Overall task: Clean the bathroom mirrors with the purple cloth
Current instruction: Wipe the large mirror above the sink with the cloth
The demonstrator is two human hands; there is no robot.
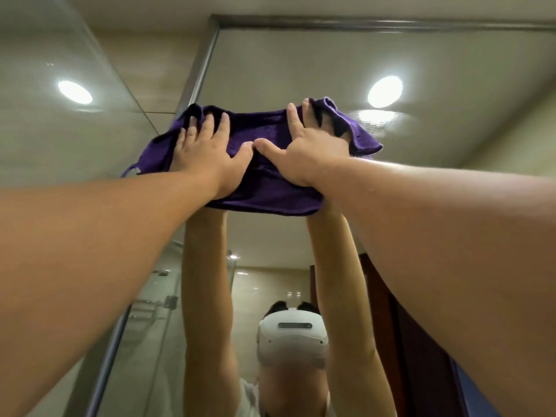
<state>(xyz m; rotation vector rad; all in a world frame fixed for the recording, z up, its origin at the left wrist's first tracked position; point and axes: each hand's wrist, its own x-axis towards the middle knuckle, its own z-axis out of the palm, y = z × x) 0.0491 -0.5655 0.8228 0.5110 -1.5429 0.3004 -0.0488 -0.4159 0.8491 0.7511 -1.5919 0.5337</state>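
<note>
Cloth [270, 188] is pressed flat high on mirror [331, 61] by left hand [207, 152] and right hand [307, 149], fingers straight and spread, nothing gripped. Wiping is judged under way; lower mirror is likely left.

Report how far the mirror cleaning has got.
Done: no wiped patch can be told apart on the mirror. In hand: left hand and right hand press the cloth flat against its upper part, below the top frame. Left: seemingly the glass lower down.
</note>
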